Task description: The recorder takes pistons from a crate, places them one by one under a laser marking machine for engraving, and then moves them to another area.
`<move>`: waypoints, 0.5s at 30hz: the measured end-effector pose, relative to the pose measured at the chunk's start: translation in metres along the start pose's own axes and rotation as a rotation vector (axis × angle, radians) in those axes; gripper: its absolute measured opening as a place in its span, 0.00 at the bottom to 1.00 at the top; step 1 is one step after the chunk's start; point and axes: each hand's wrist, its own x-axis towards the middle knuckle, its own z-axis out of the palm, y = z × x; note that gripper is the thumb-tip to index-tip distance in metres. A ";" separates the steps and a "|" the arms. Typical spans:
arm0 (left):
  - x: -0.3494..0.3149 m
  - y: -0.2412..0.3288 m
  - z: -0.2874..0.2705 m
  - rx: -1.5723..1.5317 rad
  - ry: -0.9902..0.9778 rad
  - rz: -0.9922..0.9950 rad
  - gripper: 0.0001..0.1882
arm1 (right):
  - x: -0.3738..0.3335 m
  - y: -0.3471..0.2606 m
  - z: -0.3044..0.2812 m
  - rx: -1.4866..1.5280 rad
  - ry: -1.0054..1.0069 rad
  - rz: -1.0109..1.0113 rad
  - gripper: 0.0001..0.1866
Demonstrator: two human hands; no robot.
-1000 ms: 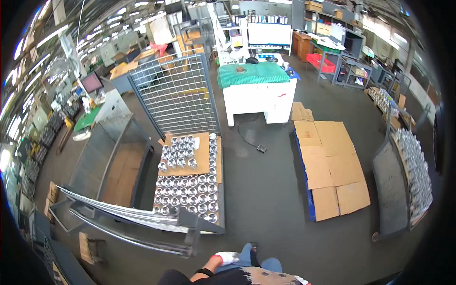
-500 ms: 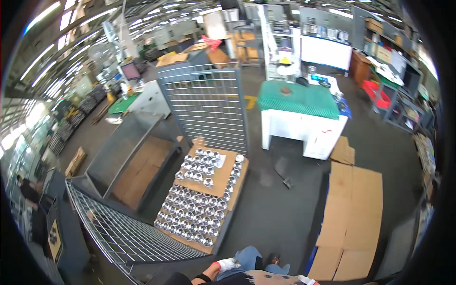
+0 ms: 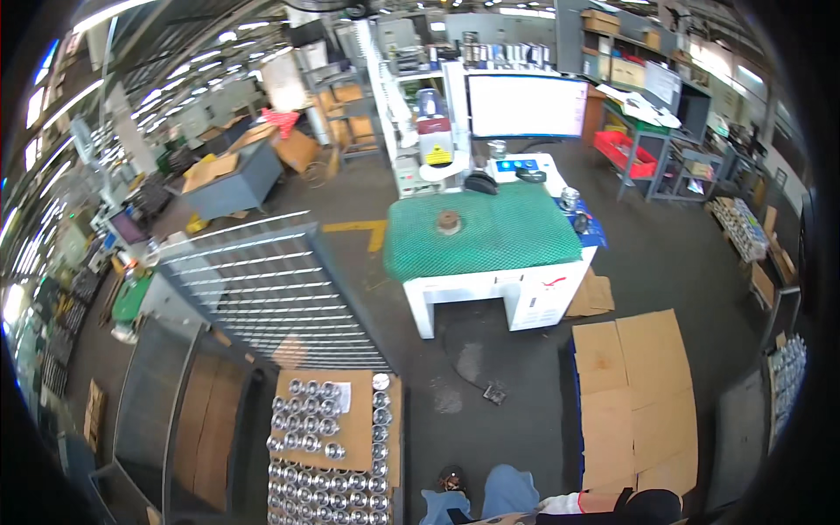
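Note:
At the bottom edge I see my jeans-clad legs point(image 3: 506, 492) and one shoe point(image 3: 451, 479) on the grey concrete floor. A white-gloved hand, which I take for my right hand point(image 3: 560, 504), hangs beside my leg with a dark sleeve behind it; its fingers are too small to read. My left hand is out of view. Nearest to me on the left is a wire crate of several shiny metal cylinders point(image 3: 325, 442) packed on cardboard layers.
A white table with a green mesh mat point(image 3: 525, 249) stands ahead, a round brown part point(image 3: 449, 221) on it. A wire mesh panel point(image 3: 271, 297) rises left. Flattened cardboard sheets point(image 3: 639, 394) lie right. A small metal piece point(image 3: 494, 395) lies on the floor.
The view has swung and tilted up: the green-topped table has moved to the middle and looks nearer, and the crate of cylinders has slid to the lower left. The gloved hand stays low.

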 end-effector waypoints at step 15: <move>0.194 0.172 -0.134 0.194 0.066 0.145 0.19 | -0.055 -0.196 -0.188 0.123 0.074 0.054 0.50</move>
